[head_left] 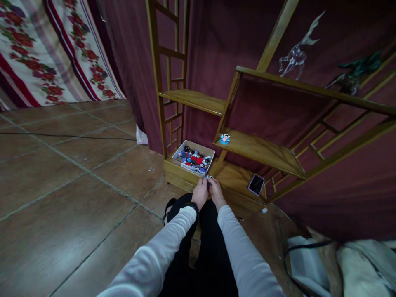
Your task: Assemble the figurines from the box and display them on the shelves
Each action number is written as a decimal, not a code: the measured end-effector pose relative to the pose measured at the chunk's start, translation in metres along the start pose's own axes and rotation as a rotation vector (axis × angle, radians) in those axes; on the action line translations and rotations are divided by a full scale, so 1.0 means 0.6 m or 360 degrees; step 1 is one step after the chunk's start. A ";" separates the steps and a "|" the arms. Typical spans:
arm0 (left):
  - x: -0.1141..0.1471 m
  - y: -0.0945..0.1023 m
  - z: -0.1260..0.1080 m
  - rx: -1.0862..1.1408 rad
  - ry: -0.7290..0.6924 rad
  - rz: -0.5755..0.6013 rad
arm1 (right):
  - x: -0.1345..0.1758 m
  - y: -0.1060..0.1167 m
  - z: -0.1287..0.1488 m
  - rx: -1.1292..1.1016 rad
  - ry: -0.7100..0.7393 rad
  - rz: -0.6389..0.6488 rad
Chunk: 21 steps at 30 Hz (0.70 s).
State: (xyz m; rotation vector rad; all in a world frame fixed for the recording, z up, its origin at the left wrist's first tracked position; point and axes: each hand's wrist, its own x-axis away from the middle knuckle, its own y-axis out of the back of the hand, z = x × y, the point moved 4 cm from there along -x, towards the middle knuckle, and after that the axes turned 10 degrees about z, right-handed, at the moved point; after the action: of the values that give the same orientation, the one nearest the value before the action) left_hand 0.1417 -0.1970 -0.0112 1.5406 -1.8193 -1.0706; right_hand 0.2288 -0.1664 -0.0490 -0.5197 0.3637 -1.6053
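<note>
My left hand (201,192) and my right hand (216,191) meet in front of the low shelf, fingers closed around a small blue and white figurine (209,177). Most of the figurine is hidden by my fingers. Just beyond them, an open white cardboard box (210,156) holds several small figurines in red, blue, purple and black. Another small blue and white figurine (225,139) stands on a blue round base at the left end of the middle shelf (262,150).
A dark-screened phone (256,184) lies on the lower shelf (232,177). Higher up are a clear glass horse (295,60) and a dark green figure (355,72). Bags (365,264) rest on the floor at right. A black cable (68,135) crosses the tiles at left.
</note>
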 end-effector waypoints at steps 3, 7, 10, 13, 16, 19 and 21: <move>0.003 0.006 -0.016 -0.0351 -0.0134 0.0083 | -0.004 0.005 0.001 -0.0042 0.0052 -0.0038; -0.002 0.015 -0.025 -0.0628 -0.0346 0.0094 | -0.010 0.011 0.000 -0.0077 0.0008 -0.0049; -0.005 0.016 -0.025 -0.0715 -0.0486 0.0081 | -0.014 0.014 0.001 -0.0136 -0.0040 -0.0050; -0.006 0.012 -0.020 -0.0733 -0.0528 0.0037 | -0.015 0.015 0.004 -0.0171 -0.0061 -0.0040; -0.005 0.009 -0.017 -0.0603 -0.0553 0.0022 | -0.017 0.016 0.008 -0.0163 -0.0063 -0.0016; -0.003 0.006 -0.014 -0.0424 -0.0560 0.0058 | -0.019 0.019 0.010 -0.0106 -0.0070 0.0011; -0.003 0.005 -0.012 -0.0332 -0.0541 0.0081 | -0.020 0.021 0.010 -0.0083 -0.0080 0.0005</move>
State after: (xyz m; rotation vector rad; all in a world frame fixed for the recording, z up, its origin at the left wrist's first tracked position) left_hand 0.1459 -0.1970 -0.0045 1.2418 -1.8784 -1.5190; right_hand 0.2430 -0.1556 -0.0521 -0.5981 0.3687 -1.5803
